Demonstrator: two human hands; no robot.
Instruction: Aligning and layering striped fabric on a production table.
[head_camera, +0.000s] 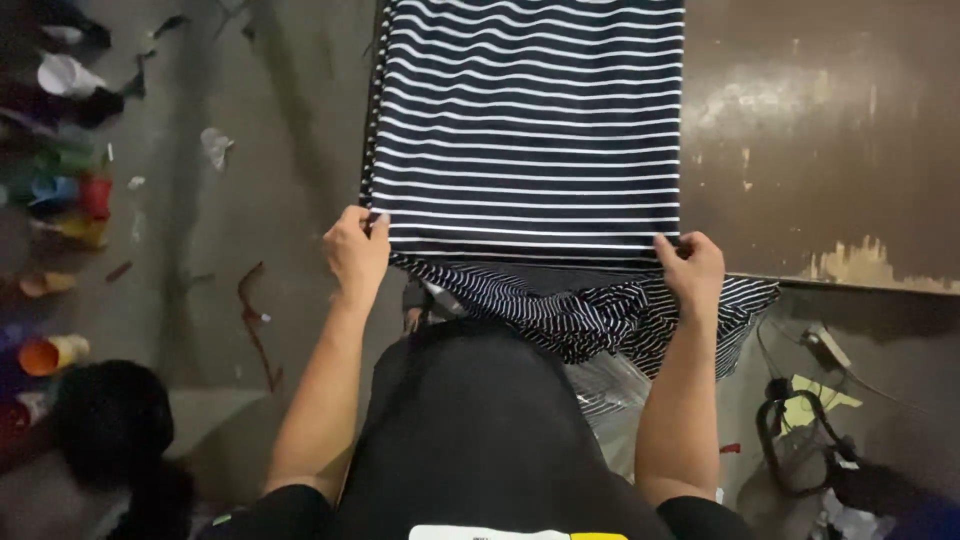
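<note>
Nearest the cam: the person's dark top (470, 430) w/ both forearms reaching fwd. Left hand (356, 252) has its fingers closed, pinching the near left corner of the striped cloth (530, 130); right hand (692, 268) likewise closed on the near right corner. The cloth, navy w/ thin white stripes, lies flat on the brown table (820, 130), near edge held level betw. the two hands; more of it hangs bunched below the table edge (600, 310), just in front of the body. Step in hand looks like squaring up the near edge of the layer. To do it well, I'd judge: keep both pinches at the very corners, pull apart w/ even tension so the edge stays straight, use the stripes as a guide, i.e. keep them parallel to the table edge, and watch the left side, where layer edges (374, 110) show stacked, so they stay flush. Bunched part below shouldn't drag the top layer askew. Elsewhere: grey floor (220, 230) at left w/ paper scraps and coloured cones (70, 190); dark cables (790, 430) low right.
</note>
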